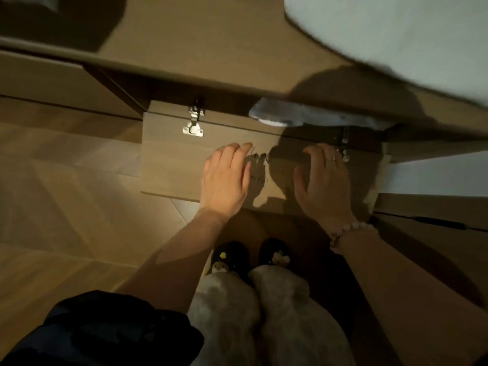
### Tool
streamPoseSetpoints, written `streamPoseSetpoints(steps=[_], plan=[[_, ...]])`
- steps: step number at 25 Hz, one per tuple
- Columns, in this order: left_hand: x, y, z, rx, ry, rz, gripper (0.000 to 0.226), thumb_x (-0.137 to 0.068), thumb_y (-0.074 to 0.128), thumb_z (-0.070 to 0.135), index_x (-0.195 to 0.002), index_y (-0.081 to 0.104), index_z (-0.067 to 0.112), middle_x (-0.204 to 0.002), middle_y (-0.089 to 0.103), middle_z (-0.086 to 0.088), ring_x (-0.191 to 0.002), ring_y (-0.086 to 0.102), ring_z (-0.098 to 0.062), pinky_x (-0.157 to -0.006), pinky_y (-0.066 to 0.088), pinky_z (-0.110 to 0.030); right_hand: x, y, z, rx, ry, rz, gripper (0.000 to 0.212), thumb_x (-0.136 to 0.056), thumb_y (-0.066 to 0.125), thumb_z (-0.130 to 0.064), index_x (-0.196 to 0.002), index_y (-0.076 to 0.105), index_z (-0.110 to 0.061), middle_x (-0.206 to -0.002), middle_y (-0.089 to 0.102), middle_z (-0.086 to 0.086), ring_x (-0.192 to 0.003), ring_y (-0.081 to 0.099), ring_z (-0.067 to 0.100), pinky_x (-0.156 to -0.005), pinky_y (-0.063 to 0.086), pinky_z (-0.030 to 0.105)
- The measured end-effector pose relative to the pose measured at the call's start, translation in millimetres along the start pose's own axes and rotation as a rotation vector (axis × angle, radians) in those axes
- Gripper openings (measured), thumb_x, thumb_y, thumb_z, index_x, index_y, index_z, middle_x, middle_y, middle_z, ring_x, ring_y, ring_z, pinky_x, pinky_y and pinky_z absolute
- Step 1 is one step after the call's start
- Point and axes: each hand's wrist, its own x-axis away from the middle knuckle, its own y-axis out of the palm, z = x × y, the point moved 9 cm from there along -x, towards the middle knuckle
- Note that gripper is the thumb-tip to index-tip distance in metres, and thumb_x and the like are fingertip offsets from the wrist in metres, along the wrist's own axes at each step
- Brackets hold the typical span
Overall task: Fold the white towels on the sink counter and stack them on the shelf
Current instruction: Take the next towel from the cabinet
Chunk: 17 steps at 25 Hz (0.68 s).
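Covering the right end of the surface [198, 35] lies a white towel [396, 35]. Below the surface a cabinet door [171, 159] stands open, where the left hand [227, 178] and right hand [324, 180] hover, fingers relaxed, empty.

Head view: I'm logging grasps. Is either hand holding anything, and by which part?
Nothing is held. The left hand and right hand are open, spread over the cabinet door; the white towel lies apart on the counter.
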Motion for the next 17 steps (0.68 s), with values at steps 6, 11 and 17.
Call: streamPoseSetpoints(steps=[6,11,17], plan=[[3.0,138.3,-63.5,-0.01,-0.007,-0.043,0.036,-0.092,0.05,0.022,-0.125,0.053,0.01,-0.117,0.058,-0.011,-0.108,0.053,-0.027,-0.088,0.043,-0.038,-11.0,124.7,69.5,0.051,0.021,-0.032,0.044,-0.087,0.06,-0.021,-0.125,0.05,0.0,-0.126,0.051,0.022,-0.11,0.054,0.034,-0.089,0.046,0.043],[-19.5,208.4,-102.1,-0.052,-0.002,0.033,0.034,-0.089,0.053,0.021,-0.121,0.055,0.008,-0.109,0.061,-0.013,-0.103,0.056,-0.03,-0.086,0.045,-0.039,-33.4,182.0,124.2,0.03,0.062,0.066,0.046,-0.09,0.052,-0.028,-0.128,0.047,-0.001,-0.129,0.048,0.023,-0.114,0.051,0.035,-0.092,0.047,0.047],[-50.2,237.5,-103.0,0.05,-0.013,0.161,0.037,-0.09,0.049,0.027,-0.12,0.054,0.006,-0.107,0.06,-0.014,-0.098,0.057,-0.03,-0.084,0.045,-0.036,-35.9,216.6,152.2,-0.037,0.032,0.166,0.051,-0.089,0.038,-0.042,-0.122,0.049,-0.005,-0.123,0.052,0.02,-0.107,0.054,0.031,-0.088,0.041,0.035]])
